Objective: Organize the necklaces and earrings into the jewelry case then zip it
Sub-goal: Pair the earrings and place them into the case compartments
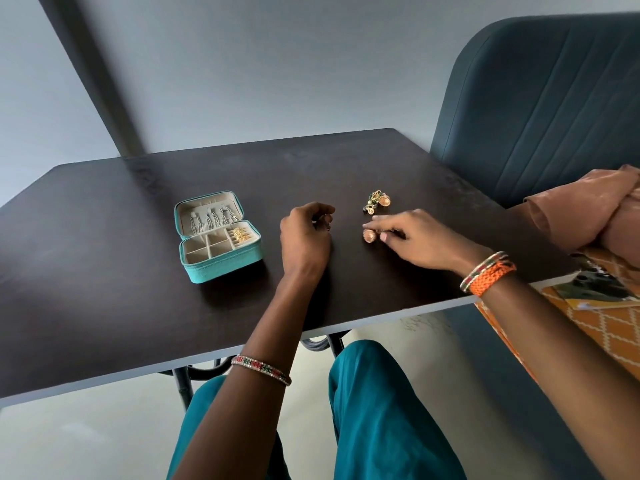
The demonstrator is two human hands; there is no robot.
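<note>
A teal jewelry case lies open on the dark table, left of my hands. Necklaces hang in its lid and gold earrings sit in its right rear compartment. My left hand rests on the table with curled fingers around something small that I cannot make out. My right hand pinches a gold dome earring against the table. A small cluster of green and gold earrings lies just beyond my right hand.
A dark blue upholstered seat stands at the table's right rear. Another person's folded arms rest on the table's right corner. The table's front edge runs close above my knees.
</note>
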